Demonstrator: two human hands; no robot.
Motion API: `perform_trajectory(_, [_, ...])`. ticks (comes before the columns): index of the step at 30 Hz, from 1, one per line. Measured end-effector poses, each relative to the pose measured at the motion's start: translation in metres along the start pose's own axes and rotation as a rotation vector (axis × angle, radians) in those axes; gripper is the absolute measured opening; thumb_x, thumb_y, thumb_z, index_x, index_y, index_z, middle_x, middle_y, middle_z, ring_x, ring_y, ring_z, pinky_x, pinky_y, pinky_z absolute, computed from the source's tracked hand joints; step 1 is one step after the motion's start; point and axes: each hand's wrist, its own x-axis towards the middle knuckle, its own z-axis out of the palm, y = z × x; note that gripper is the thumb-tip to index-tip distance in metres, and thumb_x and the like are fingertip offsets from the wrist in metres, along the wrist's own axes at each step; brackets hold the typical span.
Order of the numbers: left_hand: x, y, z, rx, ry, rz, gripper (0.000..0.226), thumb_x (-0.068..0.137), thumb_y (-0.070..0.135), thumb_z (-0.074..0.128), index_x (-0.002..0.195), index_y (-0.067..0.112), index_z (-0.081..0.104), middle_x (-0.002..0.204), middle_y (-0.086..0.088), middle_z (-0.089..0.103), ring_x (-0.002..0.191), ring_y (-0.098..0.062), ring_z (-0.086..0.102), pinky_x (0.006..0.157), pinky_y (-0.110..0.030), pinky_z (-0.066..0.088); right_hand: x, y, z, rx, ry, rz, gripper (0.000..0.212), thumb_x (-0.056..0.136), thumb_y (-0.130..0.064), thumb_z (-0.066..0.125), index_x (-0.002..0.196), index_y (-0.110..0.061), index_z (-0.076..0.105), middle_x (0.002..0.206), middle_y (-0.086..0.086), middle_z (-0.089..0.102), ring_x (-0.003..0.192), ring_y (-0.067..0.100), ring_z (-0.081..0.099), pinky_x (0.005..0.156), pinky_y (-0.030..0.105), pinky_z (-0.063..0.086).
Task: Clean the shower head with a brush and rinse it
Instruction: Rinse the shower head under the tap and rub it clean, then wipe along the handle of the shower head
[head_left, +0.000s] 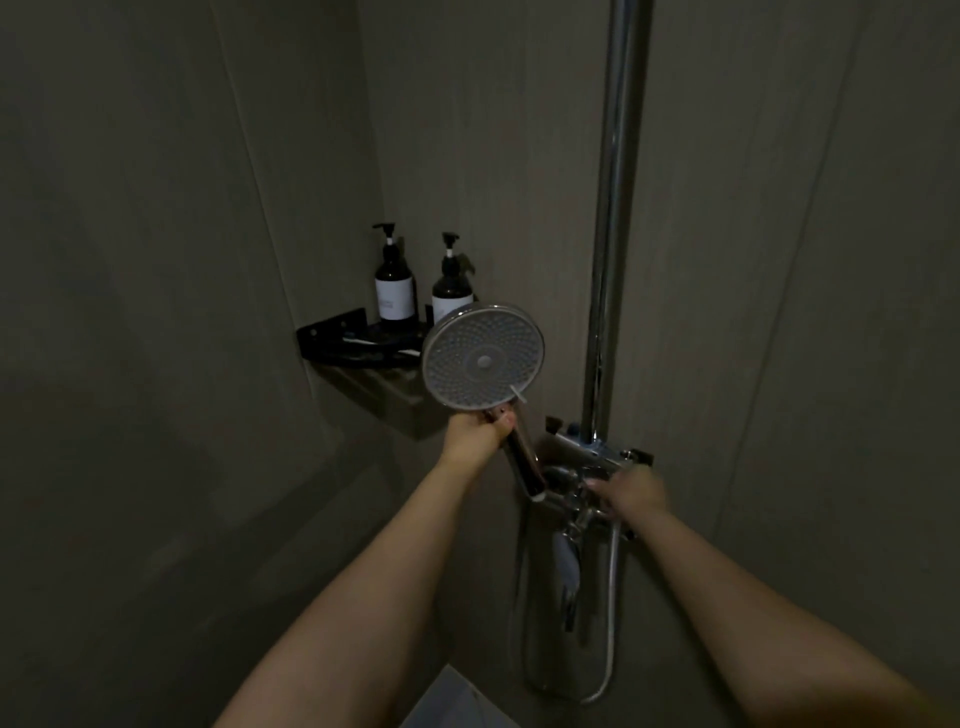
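My left hand (475, 434) is curled tight round the shiny handle of the shower head (483, 356), just under the big round face. I hold it up near the dark corner shelf (332, 338), and the grey face, full of tiny dots in rings, looks back at me. My right hand (631, 493) is on the silver tap (582, 483), but it is blurry, so I cannot tell if those fingers grip
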Motion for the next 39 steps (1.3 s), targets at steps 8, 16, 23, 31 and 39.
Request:
perform_trajectory(8, [0.01,0.002,0.026,0.017,-0.029,0.029,0.019,0.088,-0.007,0.052,0.105,-0.003,0.061,0.107,-0.017,0.061,0.101,-0.024,0.057,0.101,-0.045,0.044,0.082,0.074,0.043,0.151,-0.156,0.091,0.012,0.081,-0.014,0.065,0.092,-0.01,0.065,0.111,0.024,0.065,0.098,0.033,0.062,0.09,0.041,0.051])
perform_trajectory(16, [0.009,0.004,0.029,-0.008,-0.067,0.007,0.028,0.089,-0.008,0.05,0.116,-0.013,0.056,0.123,-0.027,0.059,0.097,-0.026,0.06,0.079,-0.028,0.052,0.039,0.057,0.03,0.726,0.029,0.138,0.029,0.092,0.009,0.044,0.07,-0.01,0.045,0.064,0.007,0.047,0.057,0.015,0.043,0.052,0.024,0.042])
perform_trajectory(23, [0.006,0.004,0.028,-0.066,-0.091,0.027,0.03,0.089,-0.01,0.047,0.118,-0.016,0.052,0.124,-0.031,0.056,0.056,0.001,0.064,0.064,-0.016,0.054,0.045,0.02,-0.008,0.959,0.236,0.113,0.03,0.09,-0.019,0.056,0.117,-0.013,0.044,0.085,0.006,0.054,0.072,0.022,0.055,0.06,0.026,0.053])
perform_trajectory(31, [-0.001,0.019,0.025,-0.065,-0.087,0.022,0.029,0.09,-0.009,0.047,0.117,-0.018,0.053,0.092,-0.012,0.061,0.063,-0.006,0.061,0.058,-0.011,0.051,0.028,-0.03,-0.074,0.606,0.09,-0.297,0.016,0.1,-0.027,0.034,0.104,-0.015,0.045,0.075,0.004,0.048,0.053,0.008,0.046,0.05,0.021,0.037])
perform_trajectory(39, [0.001,0.066,-0.002,-0.271,0.071,0.106,0.017,0.096,0.009,0.047,0.083,0.018,0.053,0.082,-0.005,0.058,0.086,-0.025,0.059,0.087,-0.045,0.051,0.002,-0.051,-0.071,0.497,-0.071,-0.41,0.046,0.1,-0.033,0.034,0.064,-0.01,0.052,0.028,-0.004,0.037,0.023,0.002,0.029,0.031,0.013,0.025])
